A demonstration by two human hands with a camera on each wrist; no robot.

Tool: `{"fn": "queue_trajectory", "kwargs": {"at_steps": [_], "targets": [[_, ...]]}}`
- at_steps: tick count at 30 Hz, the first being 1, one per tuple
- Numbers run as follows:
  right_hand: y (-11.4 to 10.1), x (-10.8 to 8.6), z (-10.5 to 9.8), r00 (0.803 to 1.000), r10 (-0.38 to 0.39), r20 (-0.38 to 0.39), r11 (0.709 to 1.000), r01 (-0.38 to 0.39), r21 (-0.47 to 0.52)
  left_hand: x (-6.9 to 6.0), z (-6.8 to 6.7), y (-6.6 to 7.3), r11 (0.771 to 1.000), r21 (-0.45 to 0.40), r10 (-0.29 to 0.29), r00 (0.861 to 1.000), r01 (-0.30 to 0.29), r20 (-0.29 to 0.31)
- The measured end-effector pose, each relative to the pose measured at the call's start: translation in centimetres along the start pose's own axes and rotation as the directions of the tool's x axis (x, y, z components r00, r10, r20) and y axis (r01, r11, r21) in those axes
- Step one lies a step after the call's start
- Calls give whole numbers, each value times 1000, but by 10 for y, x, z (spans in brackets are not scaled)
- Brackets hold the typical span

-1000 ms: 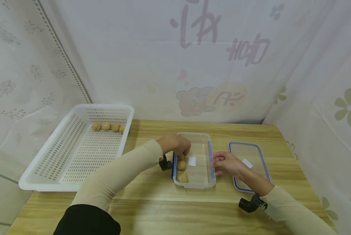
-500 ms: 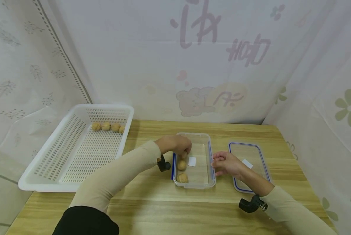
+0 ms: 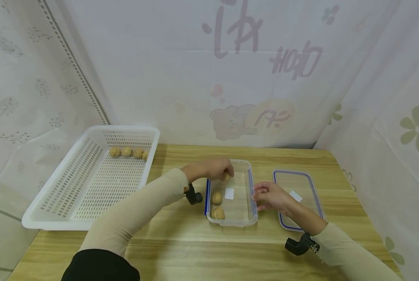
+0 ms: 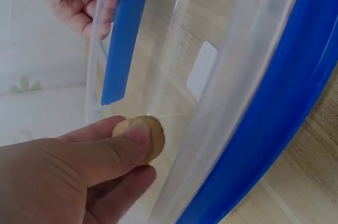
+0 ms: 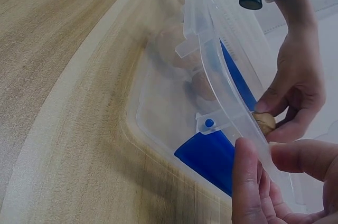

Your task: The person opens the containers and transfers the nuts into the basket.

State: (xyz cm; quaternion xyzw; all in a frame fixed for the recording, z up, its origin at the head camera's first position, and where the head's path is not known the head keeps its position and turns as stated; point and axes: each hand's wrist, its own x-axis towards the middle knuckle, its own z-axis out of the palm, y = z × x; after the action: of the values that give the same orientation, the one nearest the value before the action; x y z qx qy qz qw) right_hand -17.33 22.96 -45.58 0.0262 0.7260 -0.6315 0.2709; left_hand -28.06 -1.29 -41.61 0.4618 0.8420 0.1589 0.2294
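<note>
A clear box with blue side flaps stands on the wooden table, two walnuts along its left side. Over the far part of the box, the left hand pinches another walnut; the left wrist view shows this walnut between thumb and fingers of the left hand. The right hand grips the box's right wall, and in the right wrist view the thumb and fingers of the right hand lie on either side of the clear rim.
A white perforated basket at the left holds several walnuts near its far end. The clear lid with a blue seal lies right of the box, partly under the right forearm. Patterned cloth hangs behind the table and on both sides.
The left hand has moved slightly right and away from the two walnuts at the box's left side, and the walnut in its fingers now shows. The right hand has stayed in place.
</note>
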Motion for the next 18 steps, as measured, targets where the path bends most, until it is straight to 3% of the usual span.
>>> {"fn": "queue_trajectory", "kwargs": {"at_steps": [5, 11, 18], "targets": [[0, 0, 0, 1000, -2, 2, 1000, 2, 5, -2, -5, -3, 995, -93, 38, 997, -44, -69], [0, -1, 1, 1000, -6, 9, 1000, 6, 4, -14, -14, -10, 975, -188, 81, 977, -118, -195], [1, -1, 0, 1000, -5, 8, 1000, 5, 4, -39, -34, -13, 945, -308, 3, 948, -107, -319]]}}
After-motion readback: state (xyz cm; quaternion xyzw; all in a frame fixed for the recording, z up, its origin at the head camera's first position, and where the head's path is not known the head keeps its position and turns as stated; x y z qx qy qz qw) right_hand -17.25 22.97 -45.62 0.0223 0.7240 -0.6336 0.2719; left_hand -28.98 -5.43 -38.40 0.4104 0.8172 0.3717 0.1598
